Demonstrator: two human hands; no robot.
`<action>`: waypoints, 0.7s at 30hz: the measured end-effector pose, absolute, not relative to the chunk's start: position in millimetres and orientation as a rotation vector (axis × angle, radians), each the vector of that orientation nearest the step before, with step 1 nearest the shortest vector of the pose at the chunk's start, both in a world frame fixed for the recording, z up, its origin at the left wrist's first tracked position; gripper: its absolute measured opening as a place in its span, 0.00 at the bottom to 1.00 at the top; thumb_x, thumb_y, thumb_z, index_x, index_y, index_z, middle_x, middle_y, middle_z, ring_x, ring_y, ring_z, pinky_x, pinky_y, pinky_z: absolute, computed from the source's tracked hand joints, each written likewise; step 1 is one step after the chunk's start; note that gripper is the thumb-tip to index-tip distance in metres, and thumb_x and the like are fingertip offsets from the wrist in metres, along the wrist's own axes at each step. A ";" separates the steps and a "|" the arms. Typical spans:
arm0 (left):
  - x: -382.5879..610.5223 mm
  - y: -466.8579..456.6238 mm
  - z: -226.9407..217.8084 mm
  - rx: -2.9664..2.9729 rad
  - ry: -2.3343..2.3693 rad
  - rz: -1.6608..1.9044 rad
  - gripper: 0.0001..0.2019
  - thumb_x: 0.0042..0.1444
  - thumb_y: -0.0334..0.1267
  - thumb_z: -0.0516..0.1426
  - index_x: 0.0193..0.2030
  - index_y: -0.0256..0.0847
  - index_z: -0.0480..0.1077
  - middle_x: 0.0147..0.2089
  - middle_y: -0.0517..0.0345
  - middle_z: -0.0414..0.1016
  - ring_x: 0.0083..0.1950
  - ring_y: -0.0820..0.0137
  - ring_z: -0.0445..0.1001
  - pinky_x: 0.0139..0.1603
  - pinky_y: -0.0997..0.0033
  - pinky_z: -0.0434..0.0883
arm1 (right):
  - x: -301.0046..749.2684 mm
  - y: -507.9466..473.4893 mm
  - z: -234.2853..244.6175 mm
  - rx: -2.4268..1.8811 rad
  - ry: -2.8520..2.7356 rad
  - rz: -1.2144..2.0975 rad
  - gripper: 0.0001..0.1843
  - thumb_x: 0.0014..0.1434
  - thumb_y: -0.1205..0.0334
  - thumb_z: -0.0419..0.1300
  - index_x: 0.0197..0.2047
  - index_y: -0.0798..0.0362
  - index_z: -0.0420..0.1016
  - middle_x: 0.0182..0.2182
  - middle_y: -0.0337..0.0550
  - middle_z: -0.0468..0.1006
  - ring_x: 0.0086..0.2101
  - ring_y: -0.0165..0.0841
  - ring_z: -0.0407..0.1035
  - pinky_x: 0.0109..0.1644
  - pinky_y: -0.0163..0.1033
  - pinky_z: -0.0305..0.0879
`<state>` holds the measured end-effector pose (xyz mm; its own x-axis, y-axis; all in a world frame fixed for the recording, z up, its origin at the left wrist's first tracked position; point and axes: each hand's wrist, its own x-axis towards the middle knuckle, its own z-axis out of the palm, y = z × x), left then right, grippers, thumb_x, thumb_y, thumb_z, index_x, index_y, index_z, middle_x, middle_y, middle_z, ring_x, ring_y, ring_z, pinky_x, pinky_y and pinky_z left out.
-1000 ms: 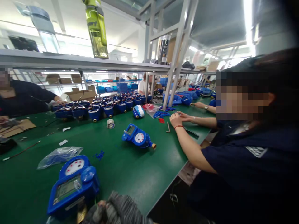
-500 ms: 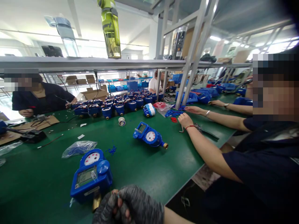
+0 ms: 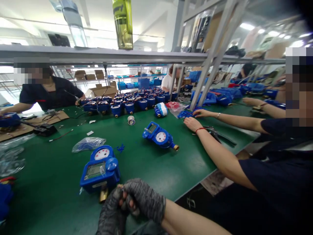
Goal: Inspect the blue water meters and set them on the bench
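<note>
My left hand (image 3: 111,210) and my right hand (image 3: 143,199), both in grey fingerless gloves, meet at the bottom middle with their fingertips pinched together. Whatever they hold is too small and covered to make out. Just beyond them a blue water meter (image 3: 99,173) rests on the green table, its brass pipe end close to my left hand. A round dial and a grey display face up on it. Farther off lies a second blue water meter (image 3: 160,136), its brass end pointing right.
Tiny blue pieces (image 3: 120,148) and a clear plastic bag (image 3: 89,144) lie behind the nearer meter. A solder spool (image 3: 131,120), pliers (image 3: 223,137) and rows of blue meters (image 3: 129,107) are farther back. A co-worker's hands (image 3: 193,124) reach in from the right.
The camera view has tilted down and swung left, so more of the left table shows. My hands stay pressed together. The co-worker's near hand has shifted toward the blue parts.
</note>
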<state>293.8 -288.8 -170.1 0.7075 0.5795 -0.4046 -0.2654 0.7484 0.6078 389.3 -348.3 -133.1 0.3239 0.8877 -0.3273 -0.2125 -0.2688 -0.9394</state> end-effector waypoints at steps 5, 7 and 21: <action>283.3 -293.7 -165.1 0.380 0.674 0.523 0.18 0.36 0.40 0.74 0.25 0.36 0.70 0.20 0.63 0.66 0.22 0.76 0.64 0.26 0.74 0.68 | 386.0 -358.5 -132.6 -1.757 -1.205 0.663 0.12 0.64 0.59 0.51 0.32 0.53 0.71 0.29 0.43 0.76 0.29 0.31 0.69 0.38 0.35 0.66; 280.1 -294.0 -161.7 0.339 0.667 0.505 0.18 0.38 0.39 0.74 0.24 0.37 0.68 0.20 0.64 0.64 0.21 0.78 0.61 0.24 0.76 0.66 | 385.9 -365.1 -135.2 -1.784 -1.475 0.495 0.11 0.64 0.60 0.52 0.33 0.53 0.73 0.31 0.46 0.77 0.34 0.35 0.70 0.44 0.38 0.65; 285.2 -292.4 -163.3 0.325 0.766 0.647 0.20 0.30 0.37 0.75 0.25 0.36 0.70 0.19 0.63 0.68 0.20 0.75 0.65 0.23 0.75 0.68 | 386.5 -348.9 -132.2 -1.771 -1.102 1.002 0.17 0.67 0.56 0.45 0.34 0.54 0.70 0.28 0.43 0.76 0.24 0.28 0.66 0.31 0.33 0.65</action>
<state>285.2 -292.4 -163.3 0.5421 0.6468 -0.5364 -0.4203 0.7615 0.4935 386.5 -348.9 -132.2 0.3056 0.9298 -0.2050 0.2920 -0.2964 -0.9093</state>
